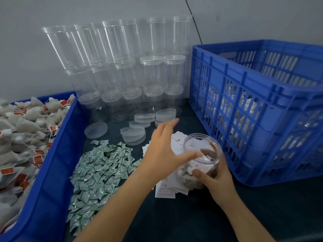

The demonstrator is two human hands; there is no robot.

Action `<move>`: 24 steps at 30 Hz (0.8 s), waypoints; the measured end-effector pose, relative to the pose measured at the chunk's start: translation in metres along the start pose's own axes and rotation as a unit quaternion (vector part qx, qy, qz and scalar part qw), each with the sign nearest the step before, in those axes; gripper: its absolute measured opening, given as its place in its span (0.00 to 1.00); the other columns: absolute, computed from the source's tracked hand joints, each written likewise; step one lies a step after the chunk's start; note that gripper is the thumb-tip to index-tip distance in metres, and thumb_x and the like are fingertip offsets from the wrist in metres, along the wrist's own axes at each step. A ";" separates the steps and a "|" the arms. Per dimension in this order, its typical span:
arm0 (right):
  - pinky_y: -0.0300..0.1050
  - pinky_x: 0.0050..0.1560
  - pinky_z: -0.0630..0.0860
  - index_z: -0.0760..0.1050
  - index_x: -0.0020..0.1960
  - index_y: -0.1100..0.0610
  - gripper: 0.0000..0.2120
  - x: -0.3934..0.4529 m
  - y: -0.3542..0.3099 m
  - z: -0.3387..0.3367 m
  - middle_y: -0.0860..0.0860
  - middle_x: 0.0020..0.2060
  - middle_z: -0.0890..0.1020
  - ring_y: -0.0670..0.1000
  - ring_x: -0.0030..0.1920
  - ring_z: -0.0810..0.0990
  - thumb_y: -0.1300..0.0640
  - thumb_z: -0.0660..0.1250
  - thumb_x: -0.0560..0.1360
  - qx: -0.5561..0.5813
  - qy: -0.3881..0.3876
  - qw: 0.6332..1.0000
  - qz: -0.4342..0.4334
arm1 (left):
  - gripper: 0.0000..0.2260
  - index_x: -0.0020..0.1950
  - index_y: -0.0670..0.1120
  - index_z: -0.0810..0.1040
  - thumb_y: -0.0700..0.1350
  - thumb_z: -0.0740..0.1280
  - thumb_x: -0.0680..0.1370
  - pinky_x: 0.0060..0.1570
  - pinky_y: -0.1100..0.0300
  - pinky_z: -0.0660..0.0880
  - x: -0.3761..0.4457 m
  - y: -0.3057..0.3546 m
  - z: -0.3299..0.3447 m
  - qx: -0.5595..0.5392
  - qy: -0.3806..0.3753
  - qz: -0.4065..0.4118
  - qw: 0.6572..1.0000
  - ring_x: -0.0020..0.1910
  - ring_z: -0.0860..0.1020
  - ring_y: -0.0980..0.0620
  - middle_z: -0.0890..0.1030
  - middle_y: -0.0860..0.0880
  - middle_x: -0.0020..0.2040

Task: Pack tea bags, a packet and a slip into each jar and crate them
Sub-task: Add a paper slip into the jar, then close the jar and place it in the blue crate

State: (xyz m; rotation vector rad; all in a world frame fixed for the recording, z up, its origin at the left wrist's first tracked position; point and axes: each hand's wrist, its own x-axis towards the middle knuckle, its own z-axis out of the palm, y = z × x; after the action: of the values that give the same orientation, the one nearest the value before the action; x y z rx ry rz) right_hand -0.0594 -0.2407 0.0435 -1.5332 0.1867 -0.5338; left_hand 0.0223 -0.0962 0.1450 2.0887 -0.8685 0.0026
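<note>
Two bare forearms enter from the lower edge. The right hand (215,179) has its grip wrapped around an open clear jar (201,159), tilted with its mouth towards the camera, just beside the blue crate (258,109) and over the scattered paper slips (166,189) on the dark worktop (192,220). Tea bags and a slip show through the jar's wall. The left hand (162,147) is above the slips with fingers spread and straight, its grip released, the thumb reaching to the jar's rim; motion blur hides whether it touches. To the left of the forearms lies a heap of small green-and-white packets (99,168). Further left, a blue tray (52,163) holds a heap of tea bags (22,130) with red tags. Loose clear lids (134,135) lie behind the packets, in front of stacked empty jars (122,67) against the wall. Filled jars show through the crate's slots.
</note>
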 end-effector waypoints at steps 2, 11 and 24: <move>0.25 0.50 0.73 0.65 0.68 0.40 0.41 0.000 -0.002 0.001 0.44 0.62 0.76 0.31 0.56 0.76 0.54 0.83 0.62 -0.012 0.002 1.000 -0.002 | 0.50 0.74 0.62 0.51 0.68 0.74 0.58 0.69 0.59 0.63 -0.013 -0.020 0.011 -0.041 -0.050 -0.018 0.998 0.70 0.59 0.63 0.59 0.63 0.70; 0.32 0.50 0.77 0.60 0.72 0.37 0.49 0.007 -0.025 -0.018 0.40 0.64 0.75 0.34 0.57 0.78 0.47 0.82 0.57 -0.064 -0.073 0.992 0.074 | 0.45 0.70 0.64 0.59 0.37 0.79 0.64 0.57 0.46 0.77 -0.024 -0.034 0.053 -0.313 -0.145 0.002 0.939 0.64 0.76 0.51 0.73 0.57 0.66; 0.44 0.70 0.68 0.49 0.77 0.32 0.52 0.057 -0.149 -0.026 0.41 0.72 0.67 0.44 0.69 0.69 0.41 0.79 0.66 -0.530 -0.296 0.792 0.062 | 0.35 0.60 0.70 0.67 0.41 0.78 0.64 0.47 0.61 0.79 -0.024 -0.025 0.055 -0.277 -0.090 -0.033 0.956 0.53 0.80 0.57 0.79 0.60 0.54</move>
State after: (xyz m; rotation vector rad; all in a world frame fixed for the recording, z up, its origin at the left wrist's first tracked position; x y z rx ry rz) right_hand -0.0530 -0.2815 0.2000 -2.6837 0.0892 0.2790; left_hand 0.0023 -0.1117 0.0849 1.6011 -0.7937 -0.4270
